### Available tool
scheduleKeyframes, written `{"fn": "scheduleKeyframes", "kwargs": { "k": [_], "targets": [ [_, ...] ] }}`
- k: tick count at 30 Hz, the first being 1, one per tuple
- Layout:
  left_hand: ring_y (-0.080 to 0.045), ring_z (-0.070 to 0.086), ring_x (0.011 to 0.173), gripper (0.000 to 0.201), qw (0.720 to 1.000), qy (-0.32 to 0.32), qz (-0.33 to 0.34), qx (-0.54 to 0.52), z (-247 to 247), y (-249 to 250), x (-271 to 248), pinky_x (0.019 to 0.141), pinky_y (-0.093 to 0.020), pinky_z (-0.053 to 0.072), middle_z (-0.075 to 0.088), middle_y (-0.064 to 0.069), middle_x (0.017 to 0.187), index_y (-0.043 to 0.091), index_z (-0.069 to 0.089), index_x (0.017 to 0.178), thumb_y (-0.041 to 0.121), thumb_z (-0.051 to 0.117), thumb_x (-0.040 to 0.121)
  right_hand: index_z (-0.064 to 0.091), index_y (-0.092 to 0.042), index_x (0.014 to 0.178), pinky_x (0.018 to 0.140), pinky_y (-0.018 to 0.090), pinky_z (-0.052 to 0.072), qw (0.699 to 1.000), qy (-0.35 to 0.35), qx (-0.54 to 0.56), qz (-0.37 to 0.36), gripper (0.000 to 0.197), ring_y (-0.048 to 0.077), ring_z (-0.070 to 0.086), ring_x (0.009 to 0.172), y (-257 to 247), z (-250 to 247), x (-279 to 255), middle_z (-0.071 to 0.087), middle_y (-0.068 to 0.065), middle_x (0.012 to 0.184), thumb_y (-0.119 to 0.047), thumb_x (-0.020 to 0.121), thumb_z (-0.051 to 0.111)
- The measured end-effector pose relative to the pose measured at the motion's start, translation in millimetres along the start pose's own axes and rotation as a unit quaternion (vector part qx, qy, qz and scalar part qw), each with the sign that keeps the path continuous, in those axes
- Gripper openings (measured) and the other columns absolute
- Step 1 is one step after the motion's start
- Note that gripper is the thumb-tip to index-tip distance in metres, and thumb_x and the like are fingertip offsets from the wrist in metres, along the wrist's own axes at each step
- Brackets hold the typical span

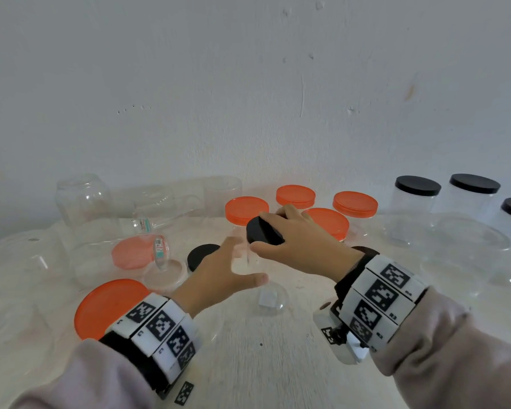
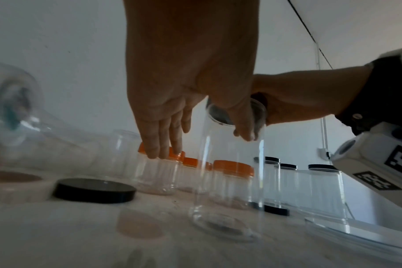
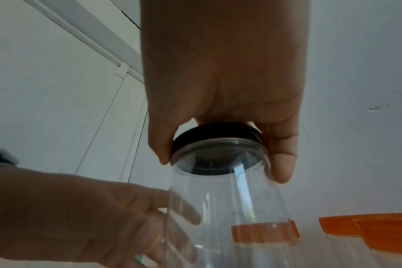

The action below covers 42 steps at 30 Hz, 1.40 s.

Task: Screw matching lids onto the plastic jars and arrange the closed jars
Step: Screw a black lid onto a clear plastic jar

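Note:
A tall clear plastic jar point(image 1: 258, 290) stands upright in the middle of the table. A black lid point(image 1: 267, 236) sits on its mouth, and my right hand point(image 1: 257, 231) grips the lid's rim from above between thumb and fingers. The right wrist view shows that hand point(image 3: 223, 166) curled round the black lid point(image 3: 218, 132) on the jar point(image 3: 230, 208). My left hand point(image 1: 247, 259) is spread beside the jar's left side. Its fingers point(image 2: 163, 152) are straight, and its thumb passes in front of the jar point(image 2: 227, 181) near the top. I cannot tell whether it touches the jar.
Several orange-lidded jars point(image 1: 295, 196) stand behind my hands, and black-lidded jars point(image 1: 418, 185) stand at the back right. A loose black lid point(image 1: 202, 255), a loose orange lid point(image 1: 106, 305) and a pale lid point(image 1: 165, 276) lie to the left. Open clear jars point(image 1: 86, 199) lie along the left side.

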<state>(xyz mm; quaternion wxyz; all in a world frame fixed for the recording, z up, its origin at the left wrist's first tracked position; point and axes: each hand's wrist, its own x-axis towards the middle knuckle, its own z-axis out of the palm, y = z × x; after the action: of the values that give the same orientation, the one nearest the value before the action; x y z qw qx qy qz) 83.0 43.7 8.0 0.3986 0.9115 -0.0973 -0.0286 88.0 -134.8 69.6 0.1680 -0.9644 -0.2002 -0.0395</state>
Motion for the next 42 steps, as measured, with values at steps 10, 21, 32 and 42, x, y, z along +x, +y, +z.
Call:
{"fn": "scheduleKeyframes", "kwargs": {
  "k": [10,21,32,42],
  "targets": [
    [-0.005,0.052,0.101,0.043,0.984,0.087,-0.106,0.117,-72,-80,-38,0.081,-0.021,0.036,0.055,0.017,0.112,0.032,0.054,0.118,0.043,0.072,0.08,0.054,-0.033,0.12,0.069,0.01,0.032,0.964,0.223,0.139,0.043,0.053,0.0,0.047,0.09,70,-41,-31,0.048,-0.004,0.109,-0.054,0.072,0.065],
    [-0.02,0.054,0.115,0.051,0.95,0.087,-0.152,0.26,-68,-93,-56,0.093,-0.032,0.042,0.056,0.002,0.128,0.025,0.057,0.123,0.044,0.072,0.078,0.05,-0.024,0.131,0.087,0.04,0.034,0.929,0.304,0.04,0.207,0.063,0.033,0.033,0.122,172,-81,-52,0.04,0.01,0.129,-0.048,0.076,0.068],
    [-0.011,0.047,0.12,0.051,0.949,0.059,-0.131,0.28,-36,-58,-64,0.103,-0.028,0.036,0.052,0.009,0.131,0.026,0.05,0.13,0.051,0.058,0.087,0.044,-0.019,0.137,0.094,0.049,0.037,0.948,0.206,0.0,0.241,0.069,0.037,0.032,0.122,214,-75,-43,0.037,0.014,0.135,-0.049,0.08,0.07],
    [-0.006,0.034,0.131,0.064,0.972,-0.011,-0.053,0.227,20,-3,-42,0.106,-0.021,0.027,0.039,0.014,0.144,0.032,0.037,0.14,0.062,0.051,0.086,0.046,-0.016,0.136,0.098,0.049,0.036,0.955,0.139,-0.039,0.26,0.065,0.039,0.035,0.121,221,-78,-35,0.036,0.017,0.138,-0.054,0.085,0.061]
  ]
}}
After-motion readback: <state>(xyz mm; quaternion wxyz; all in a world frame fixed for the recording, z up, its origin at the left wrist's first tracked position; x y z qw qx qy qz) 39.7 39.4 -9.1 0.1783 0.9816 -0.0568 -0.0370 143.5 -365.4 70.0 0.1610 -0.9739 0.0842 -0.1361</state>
